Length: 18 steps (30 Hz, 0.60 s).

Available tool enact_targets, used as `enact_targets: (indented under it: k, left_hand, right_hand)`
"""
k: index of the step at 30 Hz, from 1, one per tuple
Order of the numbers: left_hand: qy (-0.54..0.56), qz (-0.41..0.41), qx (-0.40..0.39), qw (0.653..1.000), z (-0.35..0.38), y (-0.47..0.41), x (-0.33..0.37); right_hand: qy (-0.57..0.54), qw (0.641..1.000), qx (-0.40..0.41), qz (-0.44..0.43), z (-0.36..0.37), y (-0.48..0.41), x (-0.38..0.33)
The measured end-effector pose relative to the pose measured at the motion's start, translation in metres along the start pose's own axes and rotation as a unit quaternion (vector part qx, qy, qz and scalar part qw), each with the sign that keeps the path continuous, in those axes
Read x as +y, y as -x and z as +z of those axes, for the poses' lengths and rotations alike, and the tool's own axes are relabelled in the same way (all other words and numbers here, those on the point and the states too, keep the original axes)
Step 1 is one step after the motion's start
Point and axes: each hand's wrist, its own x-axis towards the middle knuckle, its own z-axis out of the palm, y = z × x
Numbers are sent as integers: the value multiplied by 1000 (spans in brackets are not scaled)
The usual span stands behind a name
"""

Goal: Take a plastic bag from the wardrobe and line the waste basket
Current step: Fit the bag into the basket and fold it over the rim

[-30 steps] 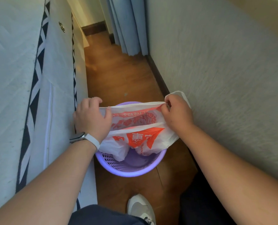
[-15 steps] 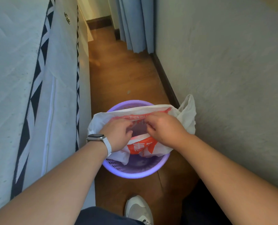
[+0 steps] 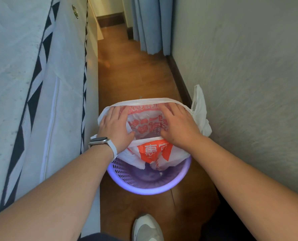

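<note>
A purple perforated waste basket (image 3: 144, 190) stands on the wooden floor between the bed and the wall. A white plastic bag (image 3: 155, 152) with orange print lies over its far half. The bag's far edge is stretched over the basket's far rim, and its bottom hangs down inside. My left hand (image 3: 115, 126) and my right hand (image 3: 177, 126) are both in the bag's mouth. Their fingers press against the far side and the thumbs rest at the near edge. One bag handle (image 3: 199, 105) sticks up against the wall on the right.
A mattress side (image 3: 40, 101) with black-and-white trim runs along the left. A textured wall (image 3: 249, 84) with a dark skirting board closes the right. Blue curtains (image 3: 150, 26) hang at the far end of the narrow floor strip. My white shoe (image 3: 147, 228) is just behind the basket.
My hands went from pinching the bag's outer corners to meeting at its middle, then slid inside and spread apart. The bag's mouth has opened and its far edge now covers the far rim.
</note>
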Motion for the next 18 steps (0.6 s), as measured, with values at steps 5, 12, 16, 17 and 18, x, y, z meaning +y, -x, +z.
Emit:
enact_targets:
  k: [5,12,16,17,18]
  left_hand:
    - [38,-19,-34,999,11,-13,-8]
    - [69,-135,-110,982,7,-19,-9]
    - [87,-169,-104,976,8,-15,-16]
    - [100,-174,-99,975,7,-13,-17]
    - [113,-178,-95,973,7,-10,-16]
  right_hand:
    - [-11,999,-49,14,8,-19,8]
    - [-60,987,-132,64,4,-37,14]
    - [-63,986,-122,98,3,-31,16]
    - [-68,986,-115,103,3,-30,15]
    - [-74,986,-107,105,2,-29,15]
